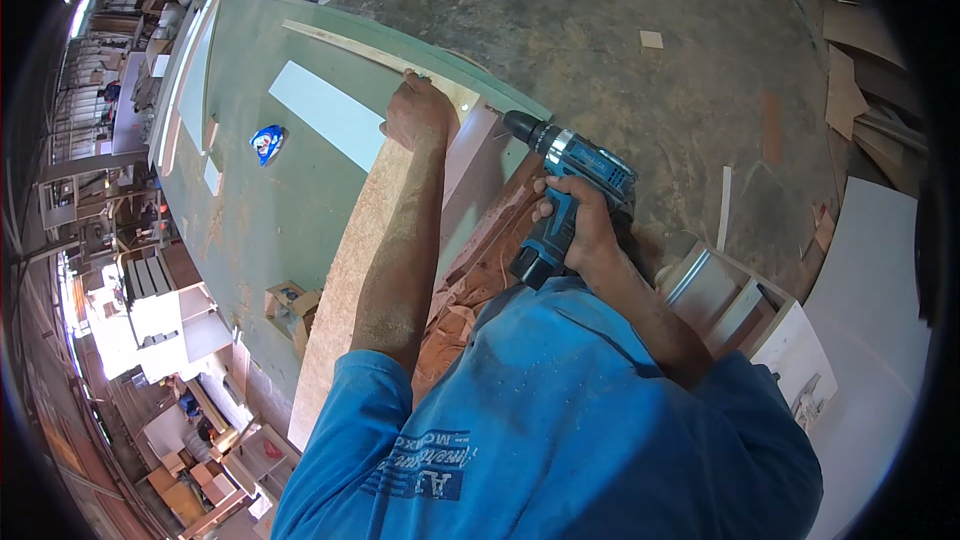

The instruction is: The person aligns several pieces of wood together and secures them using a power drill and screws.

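Note:
My right hand (pixel 585 225) is wrapped around the grip of a teal and black cordless drill (pixel 575 170), which is held level and points left. The thin bit in its chuck reaches the end of a pale-faced board (pixel 470 145); whether it has entered the wood I cannot tell. My left hand (pixel 418 115) is closed over the corner where a long board with a raw chipboard face (pixel 345 275) meets a narrow wooden strip (pixel 340 45). These pieces rest on a green worktable (pixel 240 230).
A white panel strip (pixel 325 110), a blue and white packet (pixel 267 143) and a small open cardboard box (pixel 292 308) lie on the table. Right of me stands a drawer-like wooden box (pixel 790 350) beside a large white sheet (pixel 875 280). Offcuts dot the concrete floor (pixel 560 50).

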The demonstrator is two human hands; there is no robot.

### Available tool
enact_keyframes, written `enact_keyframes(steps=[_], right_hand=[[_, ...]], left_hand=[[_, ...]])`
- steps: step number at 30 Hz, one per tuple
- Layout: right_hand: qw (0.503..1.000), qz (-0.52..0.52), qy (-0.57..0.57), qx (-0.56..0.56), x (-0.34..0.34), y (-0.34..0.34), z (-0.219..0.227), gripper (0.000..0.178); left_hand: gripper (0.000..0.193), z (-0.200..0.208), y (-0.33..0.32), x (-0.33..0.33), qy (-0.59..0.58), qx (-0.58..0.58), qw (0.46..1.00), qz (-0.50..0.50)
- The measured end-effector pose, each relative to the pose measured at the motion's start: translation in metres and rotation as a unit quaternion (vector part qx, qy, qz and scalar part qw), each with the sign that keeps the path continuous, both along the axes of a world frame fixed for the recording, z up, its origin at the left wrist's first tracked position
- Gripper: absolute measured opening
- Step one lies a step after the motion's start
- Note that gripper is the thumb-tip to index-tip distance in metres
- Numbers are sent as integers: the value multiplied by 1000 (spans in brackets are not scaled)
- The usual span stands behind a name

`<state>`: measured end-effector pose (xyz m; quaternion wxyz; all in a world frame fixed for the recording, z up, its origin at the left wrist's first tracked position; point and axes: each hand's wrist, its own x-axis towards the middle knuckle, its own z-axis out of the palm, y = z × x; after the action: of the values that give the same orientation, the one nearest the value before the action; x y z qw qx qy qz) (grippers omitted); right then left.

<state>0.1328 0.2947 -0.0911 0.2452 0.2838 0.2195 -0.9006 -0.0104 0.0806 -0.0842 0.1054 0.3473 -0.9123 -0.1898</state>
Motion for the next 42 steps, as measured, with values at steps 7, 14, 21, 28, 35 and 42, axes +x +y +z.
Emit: enact_keyframes(steps=[7, 14, 21, 28, 35, 42], right_hand=[[1000, 30, -1, 1, -3, 9, -9, 22], [999, 36, -9, -3, -6, 17, -10, 23], [999, 42, 32, 10, -9, 23, -21, 26], [999, 40, 36, 3, -11, 26, -13, 23], [998, 45, 46, -2, -12, 29, -12, 21], [997, 41, 67, 2, -15, 32, -17, 22]], left_hand=[[61, 2, 2, -1, -7, -7, 1000, 0], [60, 4, 7, -3, 4, -14, 1000, 4], [58, 1, 6, -5, 1, -21, 1000, 2], [56, 1, 8, -8, -2, -34, 999, -10], [55, -11, -4, -14, 6, -60, 998, -19], [56, -21, -5, 15, 230, 89, 945, -214]])
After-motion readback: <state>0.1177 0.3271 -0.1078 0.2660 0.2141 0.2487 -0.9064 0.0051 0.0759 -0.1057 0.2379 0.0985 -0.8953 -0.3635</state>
